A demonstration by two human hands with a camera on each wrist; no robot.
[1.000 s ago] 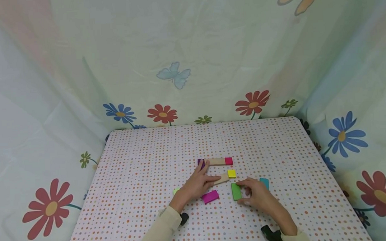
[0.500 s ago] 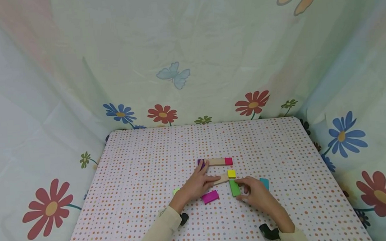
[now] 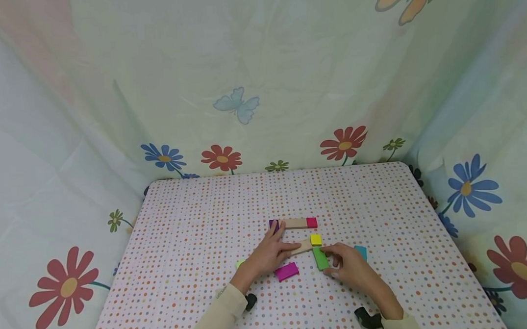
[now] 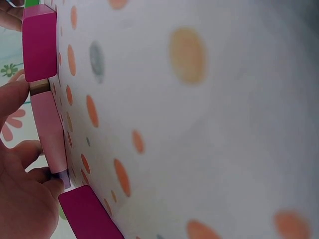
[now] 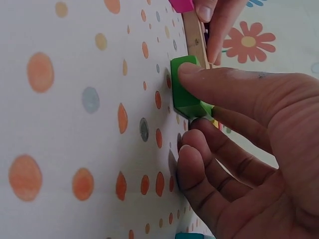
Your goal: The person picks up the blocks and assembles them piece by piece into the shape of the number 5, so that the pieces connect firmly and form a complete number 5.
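My right hand [image 3: 352, 266] pinches a green wooden block [image 3: 319, 260] between thumb and fingers, low on the table. The far end of this block sits right at a yellow block [image 3: 316, 239]. My left hand [image 3: 267, 255] lies with spread fingers over the blocks: fingertips at a dark purple block [image 3: 273, 224], thumb at a plain wooden block [image 3: 301, 247] that leads to the yellow one. Under the left hand, a pink block [image 4: 50, 132] shows in the left wrist view; the head view hides it. A magenta block [image 3: 287, 271] lies between the hands.
Beyond the hands, a plain block [image 3: 294, 223] and a red-pink block [image 3: 311, 222] continue the row from the purple one. A blue block [image 3: 361, 252] lies behind the right hand, a light green one [image 3: 240, 262] beside the left wrist. Flowered curtains [image 3: 262, 135] surround the dotted table [image 3: 195, 221].
My right hand has slid the green block away from me, up to the yellow block, and turned it slightly. The left hand has stayed in place.
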